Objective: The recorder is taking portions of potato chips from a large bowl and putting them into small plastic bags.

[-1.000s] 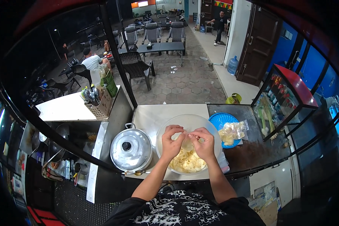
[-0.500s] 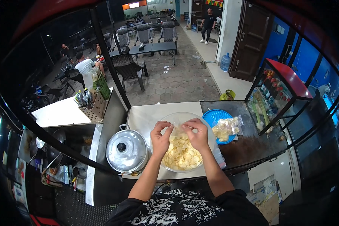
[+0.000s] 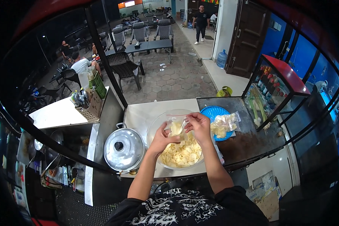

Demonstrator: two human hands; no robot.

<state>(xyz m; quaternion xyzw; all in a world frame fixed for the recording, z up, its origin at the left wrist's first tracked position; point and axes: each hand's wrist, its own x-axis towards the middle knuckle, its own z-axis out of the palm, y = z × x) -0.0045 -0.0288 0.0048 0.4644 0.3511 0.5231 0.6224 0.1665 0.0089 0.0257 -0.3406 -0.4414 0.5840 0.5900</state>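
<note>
Above a large clear bowl (image 3: 152,132) of pale yellow chips (image 3: 181,155), a small clear zip bag (image 3: 176,125) with a red line along its top hangs between my hands. Some chips show inside the bag. My left hand (image 3: 162,138) is closed around its lower left side, thumb across the front. At the upper right edge, my right hand (image 3: 200,126) pinches the plastic. Right of the bowl, a blue plate (image 3: 214,111) carries several filled clear bags of chips (image 3: 225,124).
A lidded metal pot (image 3: 123,149) stands left of the bowl. Farther left are a cutlery basket (image 3: 89,111) and a stove with pans. To the right, a red-topped glass case (image 3: 286,73) holds bottles and green stalks. Dark frame posts surround the counter; a person (image 3: 201,22) stands in the background.
The bag now faces up more plainly, with chips visible in it. My left hand has turned and wrapped its side; my right hand has risen to its upper edge.
</note>
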